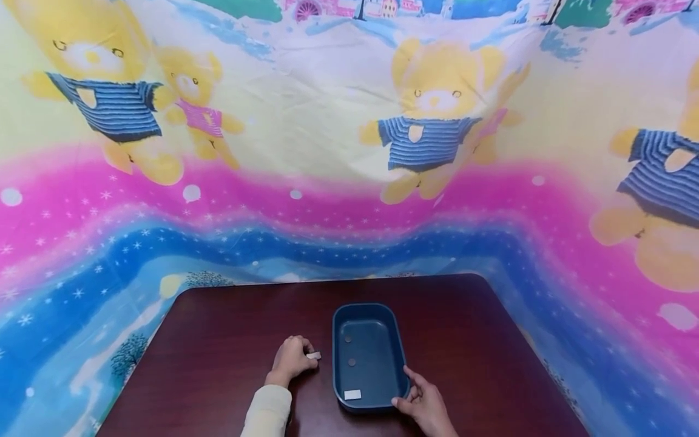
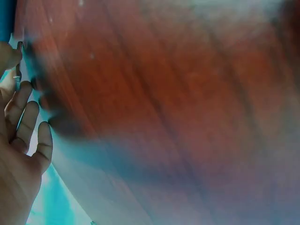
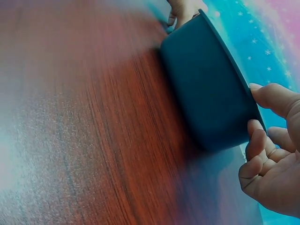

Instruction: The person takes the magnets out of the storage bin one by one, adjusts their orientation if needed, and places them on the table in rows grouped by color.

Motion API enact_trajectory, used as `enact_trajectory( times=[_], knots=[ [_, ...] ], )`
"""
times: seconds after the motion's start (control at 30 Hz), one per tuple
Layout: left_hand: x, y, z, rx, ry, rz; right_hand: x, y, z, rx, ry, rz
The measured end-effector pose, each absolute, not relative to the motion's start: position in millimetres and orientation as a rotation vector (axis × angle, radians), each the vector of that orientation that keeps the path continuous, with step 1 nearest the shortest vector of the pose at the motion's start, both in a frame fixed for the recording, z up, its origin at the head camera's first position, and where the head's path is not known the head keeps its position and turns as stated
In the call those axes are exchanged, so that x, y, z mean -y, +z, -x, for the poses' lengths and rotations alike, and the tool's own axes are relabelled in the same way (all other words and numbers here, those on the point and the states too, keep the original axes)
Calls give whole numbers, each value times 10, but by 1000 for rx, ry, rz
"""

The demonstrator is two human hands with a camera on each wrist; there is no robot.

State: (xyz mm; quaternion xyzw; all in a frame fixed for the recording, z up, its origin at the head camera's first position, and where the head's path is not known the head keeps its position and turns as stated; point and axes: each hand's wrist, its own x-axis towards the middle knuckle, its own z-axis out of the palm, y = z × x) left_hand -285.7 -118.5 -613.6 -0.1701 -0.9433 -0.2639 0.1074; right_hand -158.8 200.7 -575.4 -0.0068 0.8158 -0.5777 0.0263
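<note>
In the head view my left hand (image 1: 293,359) pinches a small white rectangular piece with a dark end (image 1: 314,355), just left of the blue plastic tray (image 1: 402,358). The left wrist view catches that hand (image 2: 21,136) at its left edge, a thin edge of the piece (image 2: 18,58) between thumb and finger. My right hand (image 1: 423,400) grips the tray's near right corner. The right wrist view has its fingertips at the rim of the tray (image 3: 206,89). Inside the tray lie a white rectangular piece (image 1: 352,394) and two small round discs like coins (image 1: 352,362).
A dark reddish-brown wooden table (image 1: 229,328) with rounded far corners bears the tray. Behind and around it hangs a cloth backdrop (image 1: 327,121) printed with teddy bears, meeting the table's far edge.
</note>
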Motion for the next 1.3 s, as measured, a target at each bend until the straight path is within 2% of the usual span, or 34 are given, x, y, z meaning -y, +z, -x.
enact_trajectory(
  times=[0.2,0.9,1.3],
  knots=[
    [1188,-6120,2919,2776,-723,558,-2022,-5753,1606,-2524,-1796,36],
    [1193,-6065,2859,2825,-797,470,-2036,-5740,1572,-2488,-1837,22],
    [1111,-5756,2649,2679,-1372,370,-2042,-5746,1580,-2464,-1815,24]
  ],
)
